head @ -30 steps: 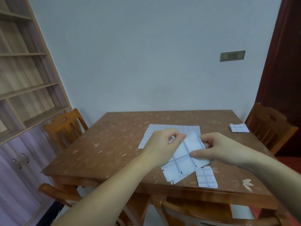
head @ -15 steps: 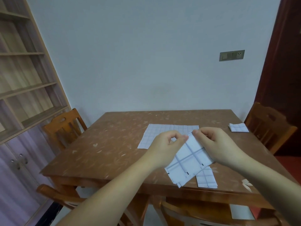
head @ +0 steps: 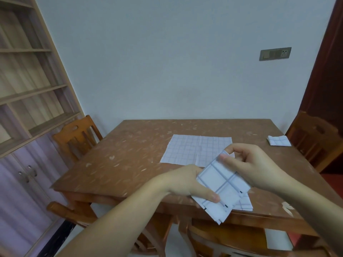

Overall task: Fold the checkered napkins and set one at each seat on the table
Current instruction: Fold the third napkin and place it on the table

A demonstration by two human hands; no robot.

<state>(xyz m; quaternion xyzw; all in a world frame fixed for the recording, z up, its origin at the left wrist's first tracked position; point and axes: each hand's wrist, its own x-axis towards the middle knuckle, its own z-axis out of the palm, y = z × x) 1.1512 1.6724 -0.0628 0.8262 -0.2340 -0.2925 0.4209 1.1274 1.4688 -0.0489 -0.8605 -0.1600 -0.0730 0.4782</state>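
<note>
I hold a partly folded white checkered napkin (head: pixel 221 186) in the air over the table's near edge. My left hand (head: pixel 189 184) grips its lower left side, thumb on top. My right hand (head: pixel 248 164) pinches its upper corner. Under it, a folded napkin (head: pixel 246 204) lies on the brown table (head: pixel 130 160) at the near seat. An unfolded checkered napkin (head: pixel 193 149) lies flat at the table's middle. Another folded napkin (head: pixel 279 140) sits at the right seat.
A wooden chair (head: pixel 78 136) stands at the table's left side, another (head: pixel 315 138) at the right, and one (head: pixel 222 240) below the near edge. A shelf unit (head: pixel 27 89) fills the left wall. A dark door (head: pixel 326 71) is at the right.
My left hand slid from the napkin's top down to its lower left side. My right hand moved up to the top corner. The napkin dropped lower, toward me.
</note>
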